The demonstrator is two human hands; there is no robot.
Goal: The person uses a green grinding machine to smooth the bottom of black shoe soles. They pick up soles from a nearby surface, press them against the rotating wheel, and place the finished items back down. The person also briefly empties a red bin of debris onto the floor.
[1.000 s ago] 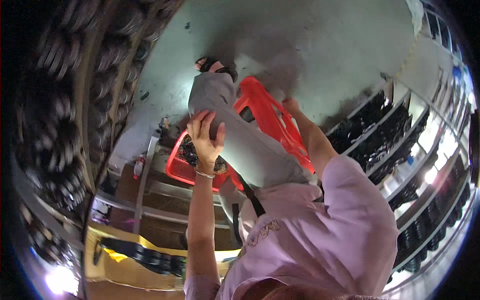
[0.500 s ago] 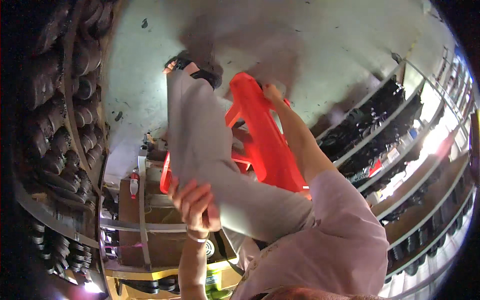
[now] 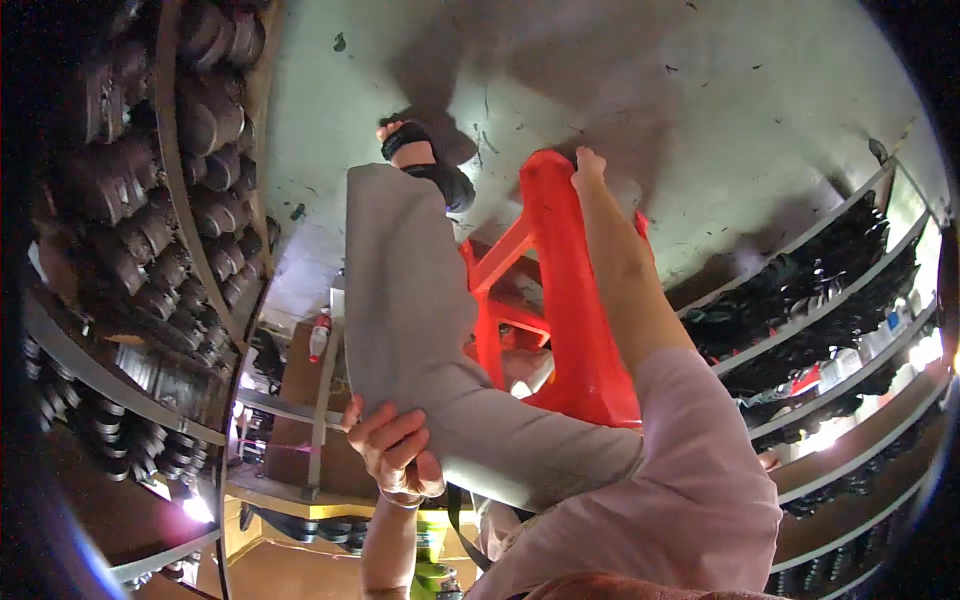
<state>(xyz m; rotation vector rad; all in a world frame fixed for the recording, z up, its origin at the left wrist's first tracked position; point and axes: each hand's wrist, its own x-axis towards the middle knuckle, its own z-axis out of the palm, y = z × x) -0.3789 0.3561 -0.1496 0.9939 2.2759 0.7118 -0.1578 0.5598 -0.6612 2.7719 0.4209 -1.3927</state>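
Observation:
A red plastic stool [image 3: 575, 290] stands tilted in the middle, its leg and crossbars showing beside my grey trouser leg. My right hand [image 3: 589, 166] is at the top end of the stool's leg, with the fingers closed about its edge and partly hidden. My left hand [image 3: 395, 450] is by the underside of my bent leg in grey trousers [image 3: 410, 300]. Its fingers are loosely bent and apart, against the cloth, and I see nothing held in them. A black sandal [image 3: 440, 180] is on my foot, on the floor beyond.
Racks of dark shoe soles [image 3: 215, 125] rise on the left. Shelves with black footwear parts [image 3: 800, 310] curve along the right. A bottle with a red cap [image 3: 320, 335] stands near a shelf post. Scraps [image 3: 340, 42] lie on the grey-green floor [image 3: 600, 80].
The view has shifted, so the stool and my foot sit farther right. My left hand's fingers have loosened a little beside my leg; my right hand stays on the stool.

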